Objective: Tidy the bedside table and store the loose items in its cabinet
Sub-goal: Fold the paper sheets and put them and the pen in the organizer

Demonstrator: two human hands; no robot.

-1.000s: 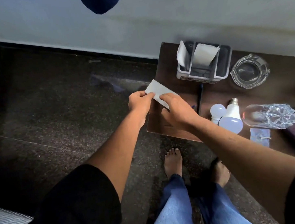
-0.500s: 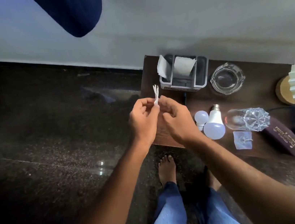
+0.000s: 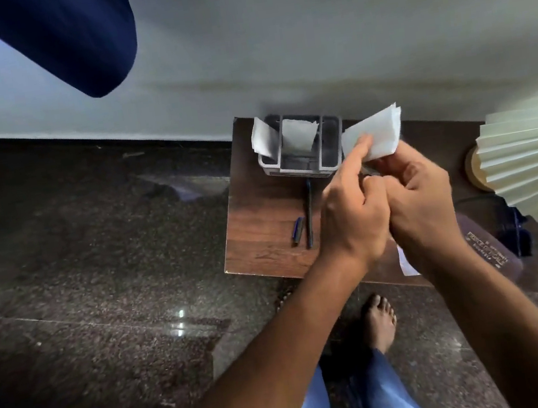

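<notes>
A folded white paper (image 3: 378,133) is pinched between my left hand (image 3: 352,216) and my right hand (image 3: 423,203), above the middle of the brown bedside table (image 3: 261,232). Both hands press together, thumbs and fingers closed on the paper's lower end. Just left of the paper stands a grey divided organizer (image 3: 303,164) with two other white papers stuck in it. A black pen (image 3: 309,215) and a short blue pen cap (image 3: 298,230) lie on the table in front of the organizer. My hands hide the bulbs and glassware.
A pleated cream lampshade (image 3: 537,152) on a wooden base (image 3: 474,175) fills the right edge. A maroon case (image 3: 488,249) and a small white packet (image 3: 407,262) lie at the table's front right. Dark polished floor lies to the left; my bare foot (image 3: 379,321) stands below the table.
My hands carried the folded paper rightward, from the table's left edge to beside the organizer. The view shifted right, bringing more of the lampshade in. Bulbs and glass items are now covered by my hands.
</notes>
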